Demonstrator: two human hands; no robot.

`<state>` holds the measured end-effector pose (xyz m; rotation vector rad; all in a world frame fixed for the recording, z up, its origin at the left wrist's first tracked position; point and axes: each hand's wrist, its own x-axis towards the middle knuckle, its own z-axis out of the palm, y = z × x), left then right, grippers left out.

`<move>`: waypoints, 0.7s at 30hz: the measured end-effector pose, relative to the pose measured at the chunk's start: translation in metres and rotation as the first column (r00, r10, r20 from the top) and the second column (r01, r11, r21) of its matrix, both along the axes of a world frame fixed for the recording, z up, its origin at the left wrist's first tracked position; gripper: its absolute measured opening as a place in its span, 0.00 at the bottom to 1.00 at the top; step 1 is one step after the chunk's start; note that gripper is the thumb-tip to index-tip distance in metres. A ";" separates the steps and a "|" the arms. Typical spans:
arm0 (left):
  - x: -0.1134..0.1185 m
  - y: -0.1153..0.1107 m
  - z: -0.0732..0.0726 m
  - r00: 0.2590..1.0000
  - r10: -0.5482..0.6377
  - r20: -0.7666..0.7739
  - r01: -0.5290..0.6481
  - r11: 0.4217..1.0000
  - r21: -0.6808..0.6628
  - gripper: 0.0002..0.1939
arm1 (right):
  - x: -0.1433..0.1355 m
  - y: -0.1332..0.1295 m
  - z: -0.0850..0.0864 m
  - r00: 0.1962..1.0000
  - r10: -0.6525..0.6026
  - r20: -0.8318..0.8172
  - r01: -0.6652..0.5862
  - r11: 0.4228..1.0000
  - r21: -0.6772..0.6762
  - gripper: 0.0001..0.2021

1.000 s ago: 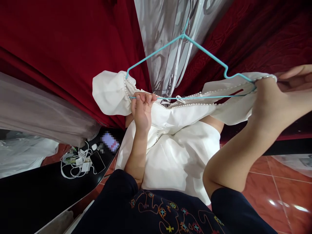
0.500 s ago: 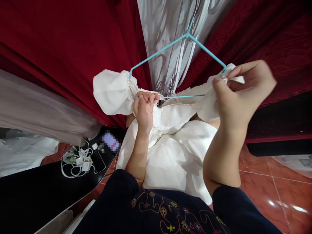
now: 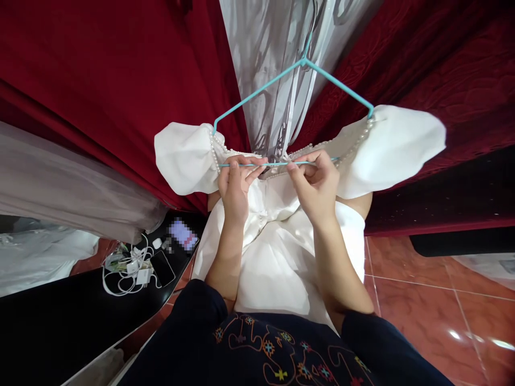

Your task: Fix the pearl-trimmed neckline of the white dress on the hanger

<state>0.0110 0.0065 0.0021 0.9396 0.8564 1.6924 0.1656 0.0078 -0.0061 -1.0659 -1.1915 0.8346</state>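
Note:
A white dress (image 3: 277, 257) with puffed sleeves and pearl-beaded edges hangs on a turquoise clothes hanger (image 3: 257, 94). Its sleeves spread out to either side of the hanger's ends. My left hand (image 3: 235, 187) is closed around the hanger's lower bar, left of the middle, at the dress's neckline. On the right half of that same bar, my right hand (image 3: 317, 185) pinches with thumb and fingers, close to the beaded neckline. Whether fabric is caught in that pinch too, I cannot tell.
Red curtains (image 3: 120, 64) and sheer grey-white fabric (image 3: 261, 48) hang behind the dress. To the left, a black table (image 3: 60, 316) carries tangled white cables (image 3: 120, 284), a dark phone (image 3: 163, 268) and a blurred-out item. Red floor tiles (image 3: 414, 305) show at right.
My right hand has left the right sleeve at the hanger's end and moved left and down to the lower bar. The right sleeve now spreads outward. My left hand stays on the bar.

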 end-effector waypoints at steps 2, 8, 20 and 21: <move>-0.011 -0.006 0.001 0.989 -0.069 -0.128 0.060 0.996 -0.071 0.26 | -0.002 0.000 -0.004 0.999 -0.035 -0.015 0.035 0.999 0.032 0.22; -0.038 -0.028 0.023 0.840 -0.112 -0.531 0.109 0.993 -0.036 0.19 | 0.002 0.005 -0.007 0.998 -0.063 0.022 0.062 0.997 0.053 0.20; -0.042 0.024 0.008 0.493 0.642 -0.587 -0.464 0.765 0.446 0.23 | 0.001 0.003 -0.011 0.993 -0.098 0.073 0.093 0.993 0.067 0.19; -0.042 0.030 0.007 0.504 0.650 -0.568 -0.471 0.759 0.450 0.19 | 0.002 0.003 -0.012 0.992 -0.097 0.077 0.092 0.994 0.065 0.19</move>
